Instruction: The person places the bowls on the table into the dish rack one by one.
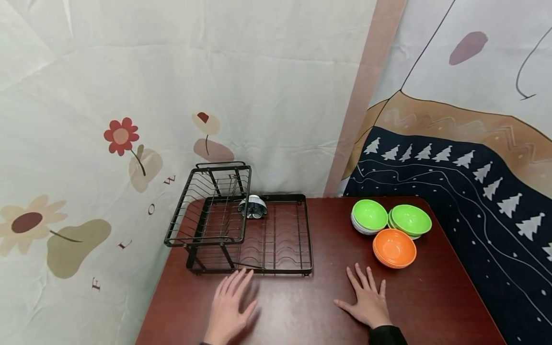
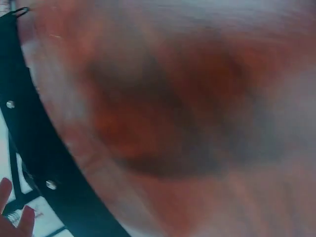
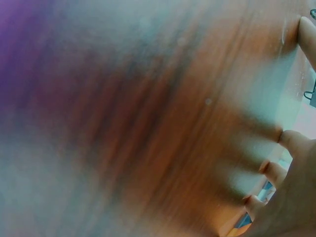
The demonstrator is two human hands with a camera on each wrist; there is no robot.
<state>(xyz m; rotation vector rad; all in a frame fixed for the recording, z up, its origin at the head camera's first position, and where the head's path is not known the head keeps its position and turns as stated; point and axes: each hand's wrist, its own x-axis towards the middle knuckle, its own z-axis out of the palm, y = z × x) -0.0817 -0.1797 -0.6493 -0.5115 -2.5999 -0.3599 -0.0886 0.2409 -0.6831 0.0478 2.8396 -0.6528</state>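
Flowered pale cloth [image 1: 280, 96] backs my red-brown surface [image 1: 332, 230]. Fingers outspread, my left hand [image 1: 230, 304] is near a black wire rack [image 1: 280, 271], my right hand [image 1: 366, 299] near round orange bowls [image 1: 395, 247].

Pale flower-printed backdrop [image 1: 276, 105] behind glossy red-brown table [image 1: 332, 235].

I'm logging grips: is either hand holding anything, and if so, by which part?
Nothing is held. The left hand is empty near the black rack, and the right hand is empty near the orange bowls.

The bowls [image 1: 393, 242] are green and orange, the rack [image 1: 276, 271] black, the backdrop [image 1: 280, 96] flower-patterned.
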